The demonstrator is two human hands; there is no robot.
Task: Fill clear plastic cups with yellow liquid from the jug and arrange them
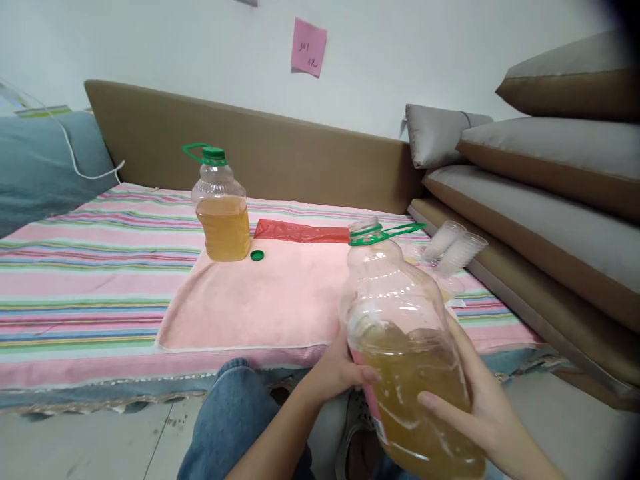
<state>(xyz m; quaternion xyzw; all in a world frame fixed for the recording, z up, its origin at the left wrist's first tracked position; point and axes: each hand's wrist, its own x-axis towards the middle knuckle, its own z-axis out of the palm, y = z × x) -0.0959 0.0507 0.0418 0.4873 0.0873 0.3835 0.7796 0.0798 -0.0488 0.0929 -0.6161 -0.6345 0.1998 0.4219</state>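
Observation:
I hold a large clear plastic bottle (400, 347) with a green neck ring and handle, uncapped, tilted and half full of amber liquid. My left hand (336, 370) grips its left side low down. My right hand (473, 400) wraps around its right side. A second bottle (221, 210) of amber liquid, capped in green, stands upright on a pink towel (260, 300). A loose green cap (257, 255) lies beside it. Clear plastic cups (453, 250) lie on their sides beyond the held bottle.
A striped sheet (85, 280) covers the bed, with a brown headboard (300, 157) behind. A red bag (300, 231) lies at the towel's far edge. Stacked cushions (545, 173) rise at right. My jeans-clad knee (235, 413) is below.

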